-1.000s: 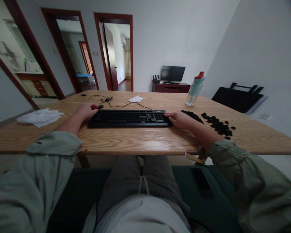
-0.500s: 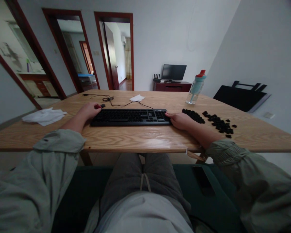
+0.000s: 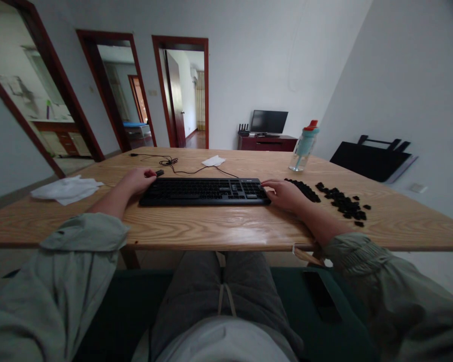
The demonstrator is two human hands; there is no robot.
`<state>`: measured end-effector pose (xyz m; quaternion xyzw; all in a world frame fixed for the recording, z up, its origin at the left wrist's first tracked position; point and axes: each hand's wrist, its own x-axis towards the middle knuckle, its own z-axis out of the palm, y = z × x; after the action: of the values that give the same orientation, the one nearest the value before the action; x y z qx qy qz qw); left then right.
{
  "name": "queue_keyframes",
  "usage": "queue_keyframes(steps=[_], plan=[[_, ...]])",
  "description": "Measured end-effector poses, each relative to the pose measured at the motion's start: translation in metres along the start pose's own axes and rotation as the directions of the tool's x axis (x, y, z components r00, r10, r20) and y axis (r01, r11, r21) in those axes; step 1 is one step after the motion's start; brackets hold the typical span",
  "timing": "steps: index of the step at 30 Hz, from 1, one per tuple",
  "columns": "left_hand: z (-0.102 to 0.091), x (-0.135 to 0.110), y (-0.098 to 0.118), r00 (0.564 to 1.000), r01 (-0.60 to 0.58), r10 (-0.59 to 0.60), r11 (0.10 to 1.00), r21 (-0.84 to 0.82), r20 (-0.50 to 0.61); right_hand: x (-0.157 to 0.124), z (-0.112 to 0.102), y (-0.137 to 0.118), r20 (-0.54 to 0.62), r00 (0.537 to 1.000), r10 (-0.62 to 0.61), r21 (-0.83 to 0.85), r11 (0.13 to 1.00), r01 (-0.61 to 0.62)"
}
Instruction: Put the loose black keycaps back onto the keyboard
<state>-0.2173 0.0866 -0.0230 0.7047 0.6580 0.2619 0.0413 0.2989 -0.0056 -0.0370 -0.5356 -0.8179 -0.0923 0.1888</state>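
A black keyboard (image 3: 206, 197) lies flat on the wooden table in front of me; some raised keys show on its right part, while much of the rest looks dark and flat. Beyond its left end, my left hand (image 3: 138, 180) is closed on a small dark object (image 3: 159, 173), too small to make out. My right hand (image 3: 285, 195) is at the keyboard's right end, fingertips over the number-pad edge and thumb and forefinger slightly apart. Close to that hand lie a neat block of black keycaps (image 3: 305, 190) and a loose scatter of keycaps (image 3: 345, 203).
A clear bottle (image 3: 301, 151) with a red and teal top stands at the back right. The keyboard's cable (image 3: 189, 173) runs behind it. White tissues (image 3: 66, 190) lie at the left, and a smaller tissue (image 3: 213, 161) behind. A phone (image 3: 322, 296) rests on the green seat.
The view has tilted up a little, so the table appears lower. My right fingertips have loosened and spread slightly at the keyboard's end. My left hand keeps the small dark object.
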Motion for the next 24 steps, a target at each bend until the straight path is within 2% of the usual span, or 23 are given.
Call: queue_keyframes(steps=[4,9,12,19,22,24], plan=[[0.0,-0.001,0.0,1.0,0.003,-0.003,1.0,-0.007,0.027,0.001,0.001,-0.002,0.063,0.998,-0.003,-0.007,1.0,0.004],[0.0,0.001,-0.001,0.999,0.001,-0.001,1.0,-0.001,0.033,0.0,0.001,-0.002,0.037,0.999,-0.002,-0.041,0.999,0.004],[0.001,0.002,-0.003,0.999,0.004,-0.004,1.0,-0.007,0.034,0.0,-0.001,-0.003,0.061,0.998,-0.001,-0.036,0.999,0.003],[0.002,0.003,-0.004,1.0,0.008,-0.008,1.0,-0.014,0.001,0.001,-0.002,-0.006,0.066,0.998,-0.012,0.053,0.999,0.008],[0.001,0.002,-0.002,1.0,0.005,-0.005,1.0,-0.006,-0.016,0.001,-0.012,0.004,0.015,1.0,-0.008,0.129,0.992,0.006],[0.0,0.0,0.0,1.0,-0.007,0.007,1.0,-0.008,-0.021,-0.004,-0.03,0.023,-0.052,0.996,0.076,0.162,0.985,-0.066]])
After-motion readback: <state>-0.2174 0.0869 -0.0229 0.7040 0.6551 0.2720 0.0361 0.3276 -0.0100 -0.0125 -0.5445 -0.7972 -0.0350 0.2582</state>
